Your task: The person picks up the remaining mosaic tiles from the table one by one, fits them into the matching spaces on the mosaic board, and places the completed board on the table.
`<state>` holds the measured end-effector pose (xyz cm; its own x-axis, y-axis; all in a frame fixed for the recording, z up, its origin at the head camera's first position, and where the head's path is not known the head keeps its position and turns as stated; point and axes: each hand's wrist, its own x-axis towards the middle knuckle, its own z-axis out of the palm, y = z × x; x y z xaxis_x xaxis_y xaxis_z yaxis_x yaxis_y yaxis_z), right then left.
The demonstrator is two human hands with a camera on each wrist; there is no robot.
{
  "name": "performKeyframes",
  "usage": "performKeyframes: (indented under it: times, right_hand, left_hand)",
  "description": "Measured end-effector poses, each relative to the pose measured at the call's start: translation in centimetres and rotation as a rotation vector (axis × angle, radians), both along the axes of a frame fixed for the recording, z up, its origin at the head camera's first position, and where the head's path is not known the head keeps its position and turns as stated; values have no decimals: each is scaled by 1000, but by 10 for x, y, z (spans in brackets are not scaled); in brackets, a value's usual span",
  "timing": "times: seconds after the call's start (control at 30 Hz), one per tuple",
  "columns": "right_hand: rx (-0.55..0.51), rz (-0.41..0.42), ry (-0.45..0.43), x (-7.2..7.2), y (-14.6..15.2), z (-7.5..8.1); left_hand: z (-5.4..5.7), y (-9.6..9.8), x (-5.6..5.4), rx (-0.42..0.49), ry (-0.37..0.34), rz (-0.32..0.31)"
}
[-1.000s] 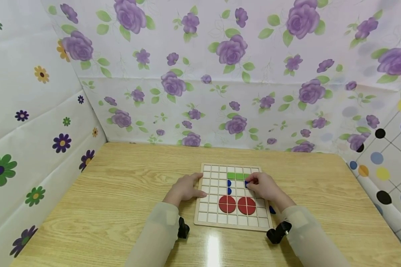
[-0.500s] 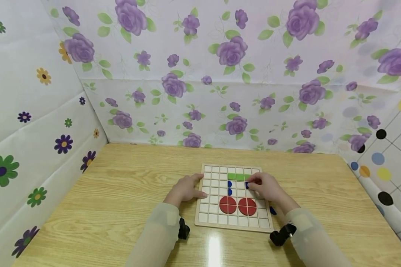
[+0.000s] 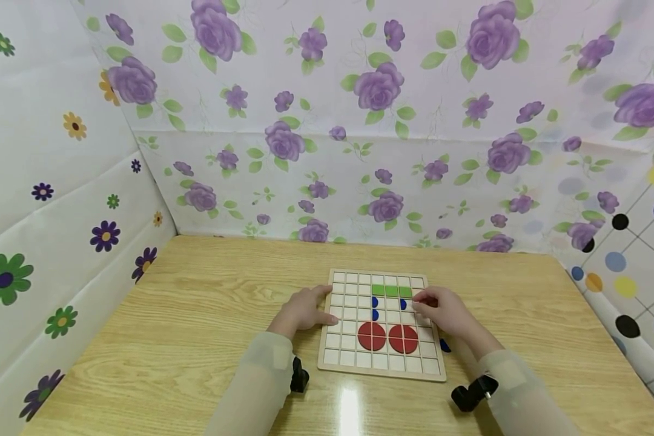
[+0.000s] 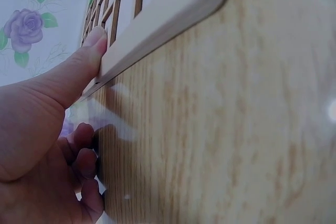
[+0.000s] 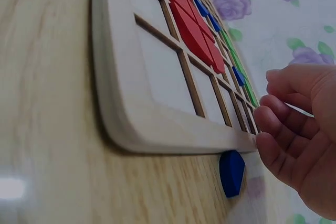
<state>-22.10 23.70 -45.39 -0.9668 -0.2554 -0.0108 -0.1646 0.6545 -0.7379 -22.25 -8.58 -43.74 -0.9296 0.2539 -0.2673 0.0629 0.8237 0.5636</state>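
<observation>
A wooden grid board (image 3: 346, 343) lies flat on the table. My left hand (image 3: 303, 307) rests at its left edge, the thumb (image 4: 86, 61) pressing on the rim and the other fingers beside it. Green pieces (image 3: 392, 291) form a bar in an upper row. Below it sit blue half-discs, two on the left (image 3: 375, 308) and one on the right (image 3: 403, 304). Red quarter pieces make two discs (image 3: 372, 336) lower down. My right hand (image 3: 444, 310) hovers at the board's right edge, fingers loosely bent, with nothing visible in them.
A loose blue half-disc (image 5: 231, 174) lies on the table against the board's right edge. The wooden tabletop (image 3: 223, 297) stretches around the board. Patterned cloth walls (image 3: 327, 151) stand at the back and both sides.
My right hand has let go of the right blue half-disc, which now lies in its cell, and has drawn back to the right. The left hand stays at the board's edge.
</observation>
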Motion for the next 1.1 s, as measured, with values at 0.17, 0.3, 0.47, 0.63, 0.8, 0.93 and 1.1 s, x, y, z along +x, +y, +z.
performKeyframes:
  times: [0.17,0.3,0.47,0.63,0.8,0.93,1.1]
  right_hand:
    - [4,3,-15,3,6,0]
    - [3,12,-27,6,9,2]
    - [25,15,-20,9,13,4]
    - [52,23,-17,11,18,3]
    - [57,46,-35,15,24,3]
    - [55,78,-62,18,28,4]
    - [32,106,-101,22,34,4]
  left_hand:
    - [0,0,1,1,-1,8]
    - [-1,0,1,1,-1,8]
    - [-2,0,0,2,1,9]
    - [-2,0,0,1,4,7]
    - [-2,0,1,1,3,6]
    - [-1,0,1,-3,8,0]
    - [-1,0,1,-7,5,4]
